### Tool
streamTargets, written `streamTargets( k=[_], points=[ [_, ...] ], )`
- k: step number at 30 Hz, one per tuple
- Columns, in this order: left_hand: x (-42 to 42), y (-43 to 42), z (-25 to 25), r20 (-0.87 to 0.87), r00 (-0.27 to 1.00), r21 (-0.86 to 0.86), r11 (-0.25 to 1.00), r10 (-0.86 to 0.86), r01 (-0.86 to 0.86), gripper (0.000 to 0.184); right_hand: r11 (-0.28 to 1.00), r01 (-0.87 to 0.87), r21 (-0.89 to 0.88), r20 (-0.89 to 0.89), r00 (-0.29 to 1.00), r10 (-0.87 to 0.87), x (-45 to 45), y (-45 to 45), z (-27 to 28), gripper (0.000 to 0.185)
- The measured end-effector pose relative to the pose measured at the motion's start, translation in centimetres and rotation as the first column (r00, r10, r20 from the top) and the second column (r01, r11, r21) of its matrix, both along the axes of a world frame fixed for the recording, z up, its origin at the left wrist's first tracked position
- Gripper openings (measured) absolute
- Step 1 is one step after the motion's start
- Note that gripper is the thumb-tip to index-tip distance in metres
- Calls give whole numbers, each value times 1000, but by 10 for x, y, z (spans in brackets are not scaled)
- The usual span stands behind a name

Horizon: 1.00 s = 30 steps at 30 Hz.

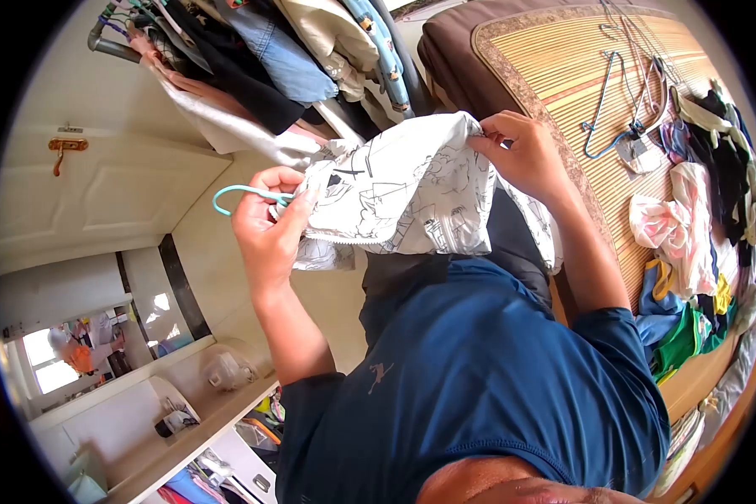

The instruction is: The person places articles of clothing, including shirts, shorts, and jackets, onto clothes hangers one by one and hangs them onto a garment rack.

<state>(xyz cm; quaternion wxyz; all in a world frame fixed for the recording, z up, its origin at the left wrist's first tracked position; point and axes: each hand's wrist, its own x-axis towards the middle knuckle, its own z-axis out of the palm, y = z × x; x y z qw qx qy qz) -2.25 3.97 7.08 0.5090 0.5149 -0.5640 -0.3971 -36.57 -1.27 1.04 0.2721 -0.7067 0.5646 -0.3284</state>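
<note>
— Hands first. Apart or together?

— Apart. Left hand (269, 227): firm grip on the white printed garment (403, 176), right by the turquoise hanger (256, 191). Right hand (525, 151): thumb-and-finger pinch on the far edge of the same cloth.

— Location of garment?

— Between both hands, up over the lap. Bunched near the left, spread towards the right, one loose fold hanging below the right forearm.

— Tips for the left?

— Stay close to the hook, with cloth and plastic pinned together. Go easy on the squeeze: risk of creases in such thin-looking fabric. Turn from the wrist, with hook kept clear of the cloth.

— And the right?

— Pinch edge only, not a fistful. Light, steady outward pull, no jerk. Raise slightly to free the loose fold. Mind the zip teeth (344, 243) along the lower edge: likely snag point.

— Rest of hanger?

— Hidden behind fingers and cloth, so impossible to tell how far in. Feel for both shoulders before adding tension.

— Surroundings?

— Ahead and left, hanging clothes (269, 59) near the garment. To the right, woven mat (575, 101) on the bed, with blue hanger (601, 97) on top. Farther right, pink-and-white cloth (676, 214) beside dark clothes (718, 143). Keep elbows in on both sides.
</note>
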Motion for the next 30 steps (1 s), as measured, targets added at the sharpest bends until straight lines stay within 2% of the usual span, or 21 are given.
streamTargets(
  k=[1,3,4,5,7,8,9,11,12,14,16,20,22,23,25,27,28,29,30],
  points=[
    [0,0,1,8,1000,19,1000,-16,16,21,1000,3,1,0,1000,-3,-1,0,0,28],
    [-1,0,1,44,999,12,1000,-9,8,20,984,102,-148,113,990,-86,0,-1,0,16],
    [0,1,1,80,997,4,1000,0,0,19,966,120,-229,114,989,-96,-2,-2,-3,14],
    [1,1,1,82,997,3,1000,6,-6,19,966,115,-230,116,989,-90,-4,-2,-1,14],
    [2,3,-1,132,990,7,999,50,-51,18,912,148,-383,91,988,-123,-7,4,4,14],
    [3,3,-2,133,990,6,998,55,-56,18,865,110,-489,42,994,-102,-9,8,5,20],
    [4,2,-4,130,986,-8,995,101,-101,17,865,106,-491,43,994,-97,-10,14,5,20],
    [5,2,-5,130,980,-23,989,149,-147,17,779,-22,-627,17,999,42,-12,27,6,25],
    [6,2,-5,68,983,-17,985,173,-172,17,759,-109,-642,-47,994,103,-14,30,8,29],
    [7,1,-4,10,981,-10,981,192,-192,17,778,-166,-606,-76,986,152,-17,35,3,29],
    [8,-2,-2,-144,967,-55,974,211,-220,16,802,-255,-540,-132,967,219,-20,37,1,30],
    [8,-2,13,-151,965,-170,956,216,-241,17,835,-305,-459,-179,952,249,-25,38,7,27],
    [9,1,28,-143,971,-242,944,193,-223,17,903,-196,-382,7,977,214,-25,35,23,30],
    [9,3,38,-133,976,-304,930,173,-206,18,889,-224,-399,102,953,286,-32,23,28,35],
    [9,8,68,-25,981,-451,874,191,-181,17,895,-57,-443,178,973,150,-38,7,52,50],
    [-1,12,101,47,983,-610,785,176,-111,17,813,48,-580,243,963,116,-40,-24,79,65],
    [-4,13,114,64,984,-661,746,166,-82,17,805,49,-591,270,952,141,-32,-34,102,76],
    [-5,11,128,59,982,-677,730,177,-91,17,788,54,-614,347,915,207,-21,-49,114,62],
    [-6,7,142,93,968,-724,683,233,-95,18,881,-138,-452,347,883,316,-24,-58,130,56]
  ],
)
